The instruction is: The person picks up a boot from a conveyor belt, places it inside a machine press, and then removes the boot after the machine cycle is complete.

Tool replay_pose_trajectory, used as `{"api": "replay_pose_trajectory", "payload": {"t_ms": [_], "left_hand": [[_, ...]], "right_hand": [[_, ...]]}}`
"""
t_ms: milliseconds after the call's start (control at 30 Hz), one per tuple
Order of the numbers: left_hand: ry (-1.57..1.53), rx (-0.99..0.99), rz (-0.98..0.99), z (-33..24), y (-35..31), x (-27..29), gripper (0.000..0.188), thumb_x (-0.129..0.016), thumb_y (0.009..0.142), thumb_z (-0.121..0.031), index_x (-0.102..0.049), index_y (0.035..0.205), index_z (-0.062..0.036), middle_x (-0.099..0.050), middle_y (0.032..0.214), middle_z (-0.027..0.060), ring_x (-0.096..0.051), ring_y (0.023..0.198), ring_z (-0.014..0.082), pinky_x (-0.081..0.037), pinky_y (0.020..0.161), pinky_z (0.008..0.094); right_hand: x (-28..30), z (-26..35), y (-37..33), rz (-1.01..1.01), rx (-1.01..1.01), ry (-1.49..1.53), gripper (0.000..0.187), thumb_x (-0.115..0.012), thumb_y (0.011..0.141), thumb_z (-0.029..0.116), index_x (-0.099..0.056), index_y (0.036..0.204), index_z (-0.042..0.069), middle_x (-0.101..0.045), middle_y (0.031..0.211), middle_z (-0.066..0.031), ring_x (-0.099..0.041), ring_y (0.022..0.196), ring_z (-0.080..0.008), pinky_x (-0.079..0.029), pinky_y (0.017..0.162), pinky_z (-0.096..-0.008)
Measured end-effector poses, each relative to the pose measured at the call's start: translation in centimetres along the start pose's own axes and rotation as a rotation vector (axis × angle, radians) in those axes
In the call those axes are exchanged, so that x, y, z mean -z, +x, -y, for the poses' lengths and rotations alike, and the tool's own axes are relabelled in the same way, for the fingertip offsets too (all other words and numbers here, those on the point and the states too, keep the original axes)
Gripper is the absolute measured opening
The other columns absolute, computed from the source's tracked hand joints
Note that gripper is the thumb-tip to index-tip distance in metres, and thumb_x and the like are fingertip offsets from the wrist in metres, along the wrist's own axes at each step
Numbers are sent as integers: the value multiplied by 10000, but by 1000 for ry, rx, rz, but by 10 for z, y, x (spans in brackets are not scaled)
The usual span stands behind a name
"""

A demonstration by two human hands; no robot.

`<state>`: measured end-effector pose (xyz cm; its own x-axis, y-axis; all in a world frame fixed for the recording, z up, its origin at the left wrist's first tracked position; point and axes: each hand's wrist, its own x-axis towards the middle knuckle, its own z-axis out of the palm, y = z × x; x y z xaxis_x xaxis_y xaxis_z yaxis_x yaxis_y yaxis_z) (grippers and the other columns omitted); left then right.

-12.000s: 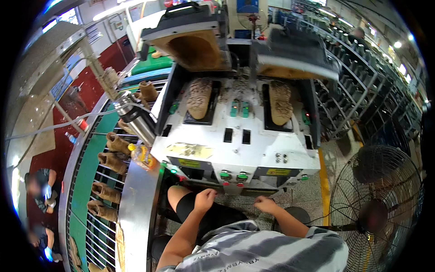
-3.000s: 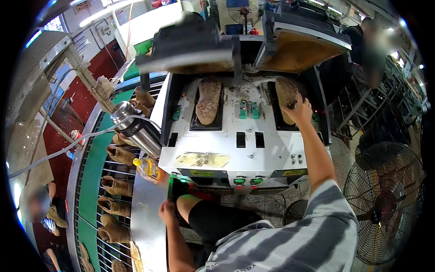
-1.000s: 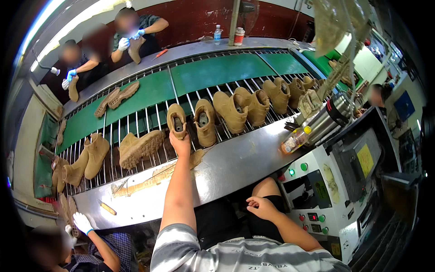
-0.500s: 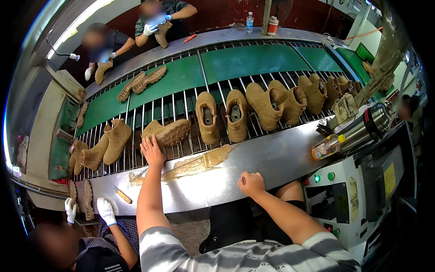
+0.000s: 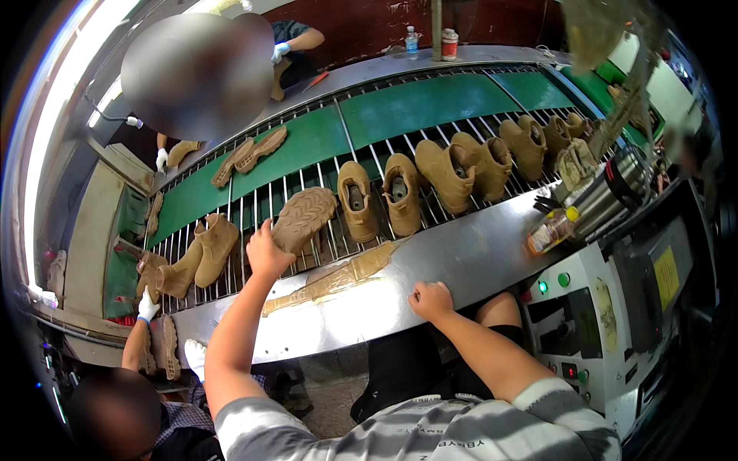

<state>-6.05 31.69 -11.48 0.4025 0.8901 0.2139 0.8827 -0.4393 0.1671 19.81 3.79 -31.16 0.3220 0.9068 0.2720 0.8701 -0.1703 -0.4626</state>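
My left hand (image 5: 266, 252) grips a tan boot (image 5: 306, 217) at the near edge of the roller conveyor. The boot is tipped so its treaded sole faces me, and the sole hides most of its upper. Loosely curled with nothing visible in it, my right hand (image 5: 431, 300) rests at the front edge of the metal ledge (image 5: 369, 307). To the right of the held boot stands an upright pair of tan boots (image 5: 400, 196), their openings showing. On its left is another tan boot (image 5: 217, 250).
More tan boots (image 5: 453, 173) line the rollers to the right. Two loose soles (image 5: 250, 156) lie on the green belt (image 5: 419, 104). A drink bottle (image 5: 552, 230) and steel flask (image 5: 619, 184) stand by the control box (image 5: 576, 330). Co-workers sit at left and across.
My left hand has tilted the boot up, turning its sole toward me. The near-left co-worker's gloved hand has moved up to the boots at the left. My right hand stays at the ledge.
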Motion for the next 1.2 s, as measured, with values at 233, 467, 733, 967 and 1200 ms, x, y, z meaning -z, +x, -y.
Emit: {"api": "replay_pose_trajectory", "payload": {"t_ms": [233,467,733,967,1200], "left_hand": [[-1429,392,296,-15,-163,36,797,-743,654,-62,-423,1384,-62,-614,1164,163,-623,1004,253,-515,883,373],[-2517,405,661,-155,-308,-7,858,-693,659,-408,-440,1363,12,-543,1317,210,-600,1112,359,-512,964,458],[-1724,-163,1072,-287,-300,61,418,-628,866,-241,-575,1192,15,-650,1044,165,-659,874,276,-558,757,367],[-1654,-394,806,-320,-317,116,109,-595,888,-29,-662,907,53,-652,763,108,-606,602,149,-480,489,284],[-1164,-627,782,-388,-348,78,202,-612,872,-12,-650,1045,84,-690,900,51,-601,804,88,-492,706,249]], "right_hand": [[28,5,-1,272,-154,208,242,-607,780,259,-648,916,63,-667,793,-130,-637,783,-272,-471,794,-391],[131,57,-42,724,-279,1986,798,-663,870,340,-214,1494,127,-625,1158,-99,-609,1046,-214,-484,890,-375],[258,38,-139,223,319,2396,733,-561,866,461,-377,1433,33,-461,1413,-157,-438,1306,-220,-402,1051,-369],[332,-13,-261,-211,-168,2238,699,-536,830,418,-412,1413,51,-489,1398,-158,-514,1239,-323,-397,1052,-464],[381,-21,-316,-488,-423,1725,735,-667,704,173,-417,1378,22,-584,1255,-124,-587,1131,-260,-467,969,-397]]}}
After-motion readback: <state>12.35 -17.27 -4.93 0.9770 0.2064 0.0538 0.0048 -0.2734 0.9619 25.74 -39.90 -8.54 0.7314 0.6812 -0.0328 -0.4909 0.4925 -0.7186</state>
